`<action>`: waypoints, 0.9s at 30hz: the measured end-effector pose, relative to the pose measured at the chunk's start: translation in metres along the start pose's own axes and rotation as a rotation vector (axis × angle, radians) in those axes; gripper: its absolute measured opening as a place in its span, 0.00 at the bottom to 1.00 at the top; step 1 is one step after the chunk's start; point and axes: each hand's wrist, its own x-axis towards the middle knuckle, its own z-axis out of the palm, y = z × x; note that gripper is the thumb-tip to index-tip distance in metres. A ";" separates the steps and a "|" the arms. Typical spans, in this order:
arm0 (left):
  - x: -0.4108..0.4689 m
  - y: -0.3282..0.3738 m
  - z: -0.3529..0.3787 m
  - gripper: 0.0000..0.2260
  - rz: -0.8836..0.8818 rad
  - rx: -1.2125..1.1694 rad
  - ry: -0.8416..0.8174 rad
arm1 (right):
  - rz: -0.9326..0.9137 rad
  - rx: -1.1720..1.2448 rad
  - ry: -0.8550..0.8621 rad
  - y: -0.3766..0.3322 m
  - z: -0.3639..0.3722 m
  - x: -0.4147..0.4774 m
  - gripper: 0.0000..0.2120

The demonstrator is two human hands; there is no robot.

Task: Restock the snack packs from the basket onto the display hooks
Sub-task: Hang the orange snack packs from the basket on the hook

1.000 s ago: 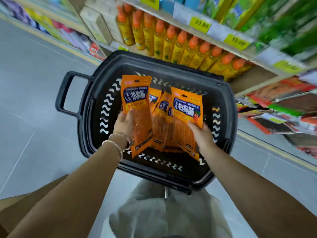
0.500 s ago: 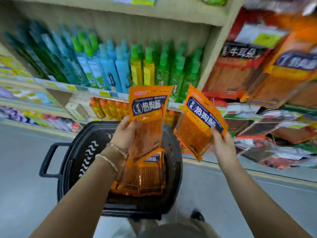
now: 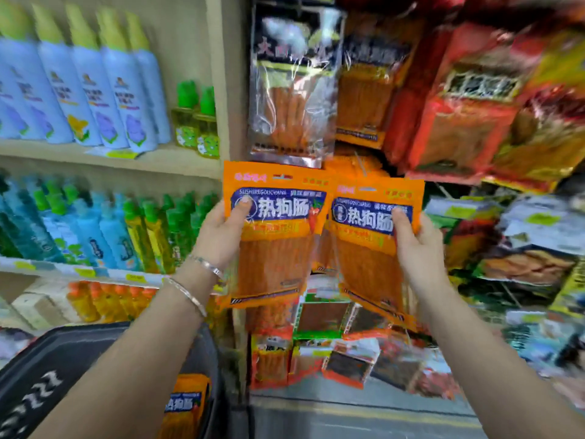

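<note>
The left snack pack and right snack pack are raised side by side before the display. The left hand grasps one in its fingers, and the right hand grasps the other. Hanging packs crowd close behind, bottles stand to the left, and the basket sits below.

two snack packs side by side before hanging packs, basket below left

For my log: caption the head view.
Left hand and right hand each hold an orange sausage pack before the hanging snacks.
</note>
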 end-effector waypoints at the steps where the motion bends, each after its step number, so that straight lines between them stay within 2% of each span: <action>1: 0.004 0.010 0.008 0.06 0.005 -0.034 0.005 | 0.013 0.036 0.012 -0.004 -0.006 0.012 0.08; 7: 0.031 0.063 0.046 0.13 0.110 -0.082 0.091 | -0.019 0.249 0.098 -0.046 -0.027 0.083 0.12; 11: 0.055 0.095 0.060 0.10 0.128 -0.110 0.056 | 0.008 0.386 0.126 -0.070 -0.032 0.126 0.10; 14: 0.073 0.117 0.070 0.16 0.169 -0.128 0.003 | 0.018 0.492 0.076 -0.086 -0.032 0.155 0.08; 21: 0.113 0.140 0.093 0.16 0.211 -0.157 -0.111 | 0.073 0.501 0.003 -0.108 -0.022 0.210 0.06; 27: 0.135 0.140 0.103 0.14 0.229 -0.220 -0.124 | 0.109 0.486 -0.004 -0.105 -0.011 0.235 0.06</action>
